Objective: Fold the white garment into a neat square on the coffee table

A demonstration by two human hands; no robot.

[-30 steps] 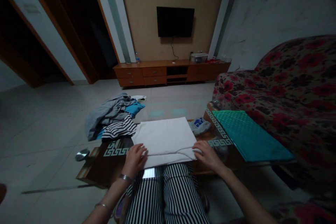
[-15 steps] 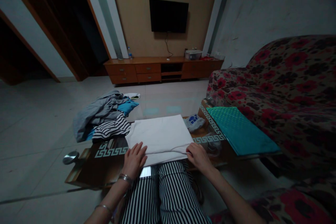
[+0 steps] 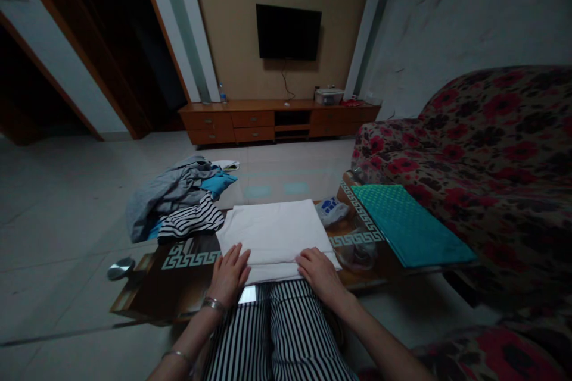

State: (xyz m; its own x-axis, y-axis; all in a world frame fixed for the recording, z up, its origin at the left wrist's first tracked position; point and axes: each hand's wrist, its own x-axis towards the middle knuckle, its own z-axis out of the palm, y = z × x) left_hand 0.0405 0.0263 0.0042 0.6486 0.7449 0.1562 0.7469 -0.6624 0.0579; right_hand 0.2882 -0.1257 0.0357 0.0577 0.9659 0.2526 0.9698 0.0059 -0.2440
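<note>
A folded white cloth (image 3: 273, 232) lies flat on a glass-topped coffee table (image 3: 179, 277) in front of me. My left hand (image 3: 229, 274) rests flat on the cloth's near left corner, fingers stretched out. My right hand (image 3: 318, 271) presses on the cloth's near edge toward the middle, fingers curled over the fold. My knees in black-and-white striped trousers (image 3: 277, 333) show below the table's edge.
A heap of clothes (image 3: 179, 199), grey, blue and striped, lies at the table's far left. A teal padded mat (image 3: 409, 226) and a small plastic bag (image 3: 330, 209) sit at the right. A floral sofa (image 3: 482, 149) stands to the right. Far off are a TV stand (image 3: 277, 120) and television (image 3: 288, 31).
My right hand has slid left along the cloth's near edge, from the right corner toward the middle. My left hand has stayed at the left corner.
</note>
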